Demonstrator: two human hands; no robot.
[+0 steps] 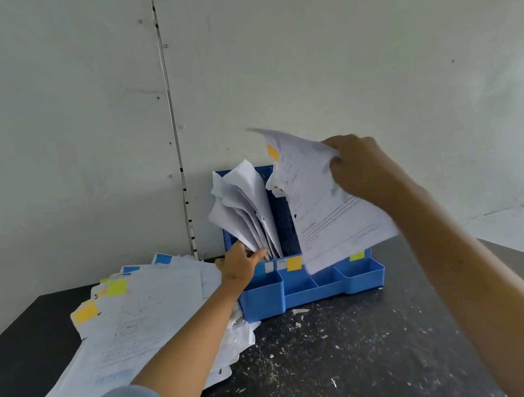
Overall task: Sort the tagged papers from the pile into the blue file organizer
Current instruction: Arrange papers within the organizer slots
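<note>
a printed sheet with an orange tag [324, 201] is held up by the right hand [358, 167], whose fingers are curled round its upper right edge, crumpling it there. the sheet is tilted, its long axis running from the upper left down to the lower right, with the orange tag at the top left edge and the lower end hanging in front of the blue file organizer [312, 283]. the organizer is set on a dark speckled table [366, 344] against a white wall [279, 62], with orange and yellow-green labels seen on its front divider. a fan of filed papers [246, 205] is stood upright in its left compartment, leaning left. these are touched at the base by the left hand [238, 267], its fingers extended; whether anything is pinched cannot be told. the pile of tagged papers [140, 323] is spread flat on the table left of the organizer, under the left forearm, with blue, yellow and orange tags along its far and left edges.
</note>
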